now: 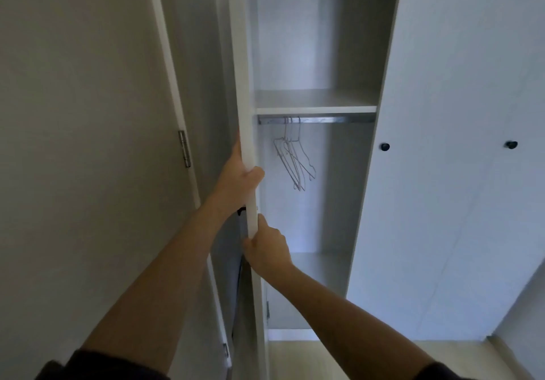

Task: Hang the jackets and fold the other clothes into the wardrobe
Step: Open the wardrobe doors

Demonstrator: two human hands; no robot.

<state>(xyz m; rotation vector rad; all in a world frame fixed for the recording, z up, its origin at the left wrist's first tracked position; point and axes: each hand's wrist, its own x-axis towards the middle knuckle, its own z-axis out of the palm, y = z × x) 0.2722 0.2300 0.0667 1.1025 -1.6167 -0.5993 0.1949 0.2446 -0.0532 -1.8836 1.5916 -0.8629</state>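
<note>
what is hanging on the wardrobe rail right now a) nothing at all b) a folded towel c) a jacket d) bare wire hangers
d: a few wire hangers hang from the rail just under the shelf, and no clothing is on any of them.

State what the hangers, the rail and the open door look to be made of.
The hangers are thin bent wire, probably metal, pale and perhaps coated. The rail looks like metal, judging by its brushed silvery sheen. The door is likely laminated board, with a smooth matte white face and a flat square edge.
</note>
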